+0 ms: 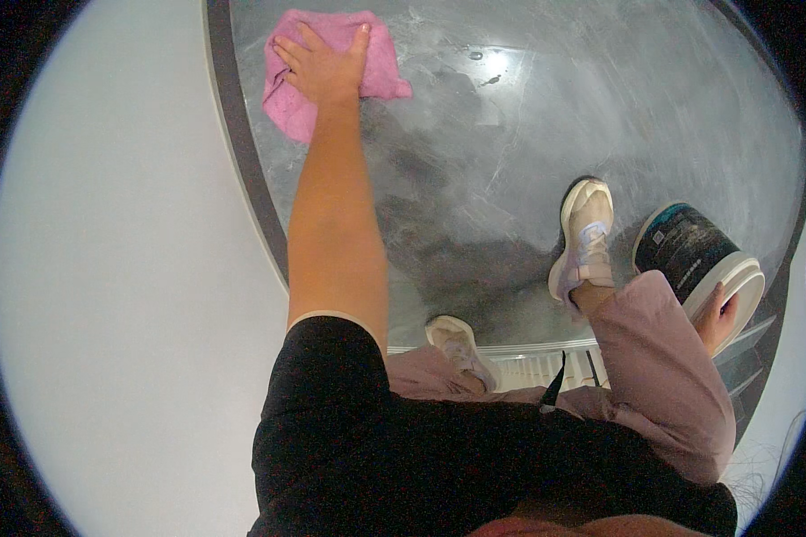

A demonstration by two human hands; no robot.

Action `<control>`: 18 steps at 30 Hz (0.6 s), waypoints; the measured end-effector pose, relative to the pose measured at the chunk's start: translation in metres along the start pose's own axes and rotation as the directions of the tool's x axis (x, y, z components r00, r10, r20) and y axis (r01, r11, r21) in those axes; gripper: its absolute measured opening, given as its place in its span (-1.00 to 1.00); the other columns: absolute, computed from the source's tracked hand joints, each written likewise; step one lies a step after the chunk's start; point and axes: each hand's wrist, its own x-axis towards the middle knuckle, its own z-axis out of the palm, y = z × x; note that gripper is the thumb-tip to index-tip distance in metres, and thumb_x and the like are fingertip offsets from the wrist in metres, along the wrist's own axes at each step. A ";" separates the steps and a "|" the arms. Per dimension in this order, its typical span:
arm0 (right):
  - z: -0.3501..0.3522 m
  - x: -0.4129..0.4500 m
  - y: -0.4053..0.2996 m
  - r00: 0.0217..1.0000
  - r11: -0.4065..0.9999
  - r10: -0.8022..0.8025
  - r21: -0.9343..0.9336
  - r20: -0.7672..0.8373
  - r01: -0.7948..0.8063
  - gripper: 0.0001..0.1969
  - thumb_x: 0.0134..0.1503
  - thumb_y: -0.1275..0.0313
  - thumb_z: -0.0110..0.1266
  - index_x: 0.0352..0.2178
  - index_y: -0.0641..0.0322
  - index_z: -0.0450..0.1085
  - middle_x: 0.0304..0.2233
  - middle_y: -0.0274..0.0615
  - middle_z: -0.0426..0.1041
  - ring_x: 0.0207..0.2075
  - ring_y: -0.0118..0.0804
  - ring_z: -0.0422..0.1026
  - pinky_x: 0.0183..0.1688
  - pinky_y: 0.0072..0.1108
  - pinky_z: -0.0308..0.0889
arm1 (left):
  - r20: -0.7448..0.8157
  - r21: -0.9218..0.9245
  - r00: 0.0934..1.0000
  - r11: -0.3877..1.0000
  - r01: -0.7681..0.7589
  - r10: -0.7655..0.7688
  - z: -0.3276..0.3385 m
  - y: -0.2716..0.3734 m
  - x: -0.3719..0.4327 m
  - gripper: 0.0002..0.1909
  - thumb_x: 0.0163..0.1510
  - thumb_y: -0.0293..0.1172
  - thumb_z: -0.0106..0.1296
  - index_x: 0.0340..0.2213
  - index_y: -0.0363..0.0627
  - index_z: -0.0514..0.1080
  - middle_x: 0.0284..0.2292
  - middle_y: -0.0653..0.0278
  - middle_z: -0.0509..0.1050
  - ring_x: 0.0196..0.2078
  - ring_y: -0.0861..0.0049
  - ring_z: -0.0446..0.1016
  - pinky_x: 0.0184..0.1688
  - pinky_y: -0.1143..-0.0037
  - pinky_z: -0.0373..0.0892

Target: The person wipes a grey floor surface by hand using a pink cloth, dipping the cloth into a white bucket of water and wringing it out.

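Observation:
My left hand (326,70) lies palm down on a pink cloth (386,60), its fingers spread. The cloth is flattened on a grey, streaky floor (443,168), close to the dark baseboard on the left. At the right, my right hand (714,321) grips the pale rim of a dark-sided bucket (692,245). That bucket is tilted beside my right knee and bears writing. Part of the right hand is hidden by the rim and the trouser leg.
A dark baseboard (242,134) runs along the white wall (121,235) at left. My shoes, one forward (588,228) and one farther back (457,342), stand near a metal threshold strip (537,347). A light reflects off the floor near a small dark mark (490,80).

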 end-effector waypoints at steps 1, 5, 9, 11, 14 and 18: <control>0.000 0.000 0.000 0.999 0.999 -0.032 -0.008 -0.015 0.032 -0.50 0.16 0.17 0.01 0.02 0.32 0.28 -0.11 -0.13 0.43 -0.12 -0.28 0.35 -0.04 -0.53 0.22 | 0.015 0.032 0.998 0.997 -0.067 0.067 0.004 0.003 -0.002 0.13 -0.20 0.42 -0.03 0.19 -0.23 0.01 0.21 -0.26 -0.10 0.30 -0.03 -0.21 0.23 0.07 -0.12; 0.005 -0.005 -0.012 1.000 0.999 -0.006 0.046 0.008 0.006 -0.57 0.18 0.16 -0.01 -0.07 0.31 0.33 -0.26 -0.26 0.43 -0.27 -0.47 0.31 -0.19 -0.62 0.23 | 0.128 0.023 0.912 0.918 -0.396 0.390 -0.006 0.021 -0.058 0.12 -0.19 0.40 -0.02 0.18 -0.24 0.02 0.21 -0.25 -0.09 0.30 -0.03 -0.21 0.25 0.06 -0.22; 0.005 0.000 -0.004 0.998 0.998 -0.067 0.019 -0.012 0.067 -0.59 0.19 0.19 -0.01 -0.08 0.32 0.33 -0.30 -0.29 0.42 -0.30 -0.48 0.30 -0.22 -0.63 0.23 | 0.258 -0.066 0.876 0.912 -0.405 0.407 -0.041 0.021 -0.133 0.10 -0.16 0.35 -0.02 0.17 -0.32 0.00 0.21 -0.24 -0.09 0.29 -0.07 -0.17 0.24 0.00 -0.25; 0.001 -0.002 -0.004 0.994 0.995 -0.104 -0.002 -0.035 0.104 -0.61 0.19 0.21 -0.02 -0.10 0.32 0.35 -0.30 -0.29 0.42 -0.30 -0.48 0.31 -0.21 -0.64 0.23 | 0.337 -0.105 0.870 0.933 -0.344 0.359 -0.054 0.018 -0.184 0.11 -0.16 0.32 -0.01 0.17 -0.35 -0.01 0.21 -0.25 -0.08 0.28 -0.09 -0.16 0.23 -0.03 -0.24; 0.004 -0.005 -0.009 0.998 0.989 -0.066 0.130 0.005 0.065 -0.58 0.16 0.22 0.03 -0.07 0.33 0.33 -0.21 -0.18 0.45 -0.22 -0.38 0.36 -0.13 -0.56 0.26 | 0.442 -0.006 0.850 0.949 -0.315 0.286 -0.068 0.003 -0.275 0.15 -0.22 0.35 0.01 0.17 -0.35 -0.01 0.20 -0.28 -0.09 0.28 -0.13 -0.18 0.22 -0.05 -0.24; 0.010 -0.004 -0.002 0.999 0.997 0.024 0.076 -0.042 -0.021 -0.58 0.16 0.19 0.01 -0.09 0.31 0.34 -0.26 -0.19 0.45 -0.28 -0.40 0.37 -0.20 -0.59 0.29 | 0.484 -0.039 0.824 0.948 -0.317 0.295 -0.070 0.010 -0.294 0.20 -0.29 0.39 0.03 0.17 -0.33 0.00 0.20 -0.31 -0.11 0.28 -0.15 -0.19 0.21 -0.08 -0.25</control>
